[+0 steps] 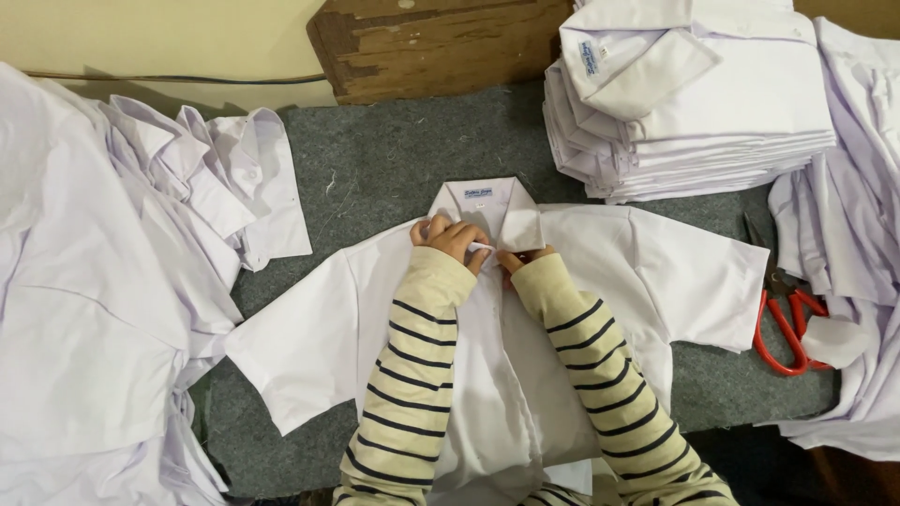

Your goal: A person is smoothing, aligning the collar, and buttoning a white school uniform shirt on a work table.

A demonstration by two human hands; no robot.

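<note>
Our left hand (450, 239) pinches the fabric just under the collar (497, 211) of the white shirt (600, 272), fingers curled and closed on the cloth at the top of the front opening. Our right hand (523, 258) meets it there, mostly hidden behind its own cuff, so we can see only the knuckles pressed to the same spot; it seems to grip the other edge of the opening, though we cannot tell for sure. Both our arms wear cream sleeves (412, 375) with dark stripes, two in all, and they cover much of the shirt's front.

We count one shirt spread flat, lying face up on the grey tabletop (394, 159), collar pointing away from us and its two short sleeves spread to either side. Beyond the shirt's right-hand sleeve stands one neat stack of folded white shirts (694, 103); the layers are too many and too thin to count. Beside that same sleeve lies one pair of red-handled scissors (783, 323), partly tucked under a loose heap of white cloth (853, 244) at the edge. On the opposite side of the shirt, past its other sleeve, a big unfolded pile of white shirts (103, 281) spills over the tabletop. Beyond the collar, a worn wooden board (431, 42) leans by the pale wall (159, 37).
</note>
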